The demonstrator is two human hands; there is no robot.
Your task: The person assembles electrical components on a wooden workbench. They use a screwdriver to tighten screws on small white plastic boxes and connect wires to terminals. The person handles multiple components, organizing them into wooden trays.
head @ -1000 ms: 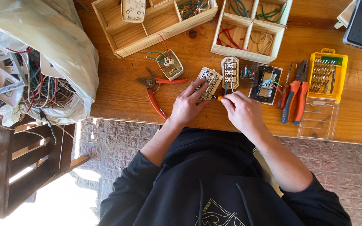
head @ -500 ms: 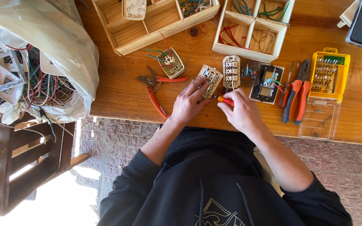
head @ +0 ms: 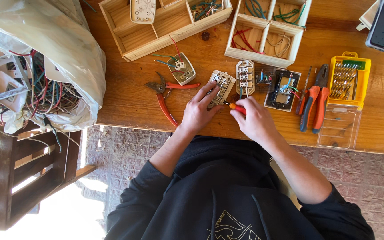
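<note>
Looking down at the wooden surface (head: 125, 95), the whole thing turns on how the little screwdriver (head: 236, 107) lines up with the switch module (head: 221, 83); the right hand (head: 254, 120) has its grip clamped on the orange handle, and the tool's long axis runs roughly sideways with a slight upward tilt, the dark tip end pointing left toward the module; the module sits just up and left of that grip, very near, with the tip at or close to its lower edge, though I can't tell if it's actually seated in a screw; the left hand (head: 198, 109) is the nearer of the two to the module, fingers spread and pressing down on it, so it's touching rather than clamped around; the module's own long axis leans diagonally, top toward the upper right; just beside it to the right stands a white terminal block (head: 245, 76), upright, and past that a darker switch plate (head: 282, 90) with coloured wires; red-handled cutters (head: 167, 95) lie to the left of the left hand, apart from it, and orange pliers (head: 315, 100) are well off to the right next to a yellow bit case (head: 350, 80); wooden trays (head: 165, 24) sit along the far edge, and a bag of tangled wire (head: 36, 58) hangs off the left end.
</note>
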